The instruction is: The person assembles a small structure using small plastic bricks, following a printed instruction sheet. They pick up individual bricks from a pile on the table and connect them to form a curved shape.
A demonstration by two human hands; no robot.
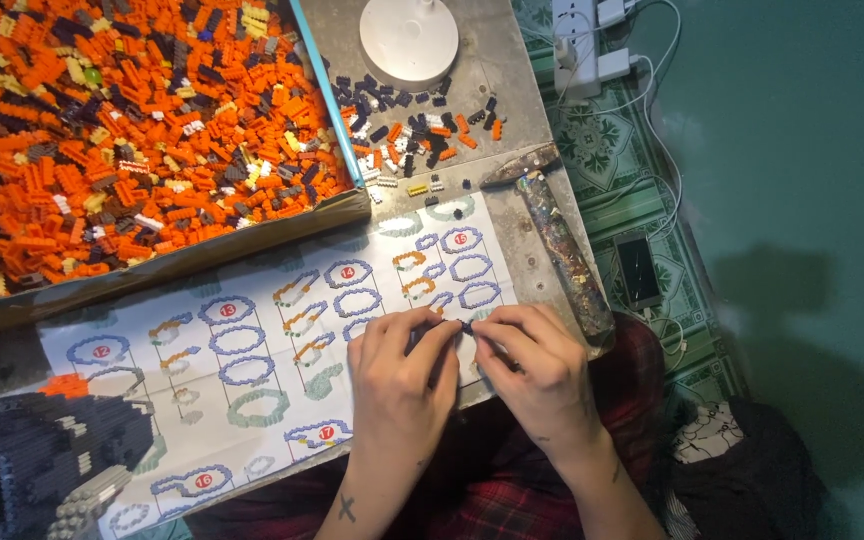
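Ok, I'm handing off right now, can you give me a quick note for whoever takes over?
Left hand and right hand: both over the sheet's right edge, fingertips pinched together on a small dark brick piece; each grip is closed on it.
Instruction sheet lies flat on the table, ring-shaped steps showing.
Loose bricks: big tray of mostly orange ones at top left; smaller sorted pile by the white lamp base.
Hammer lies right of the sheet.
Done: a large dark model stands at bottom left.
Left: cannot tell how many steps remain.
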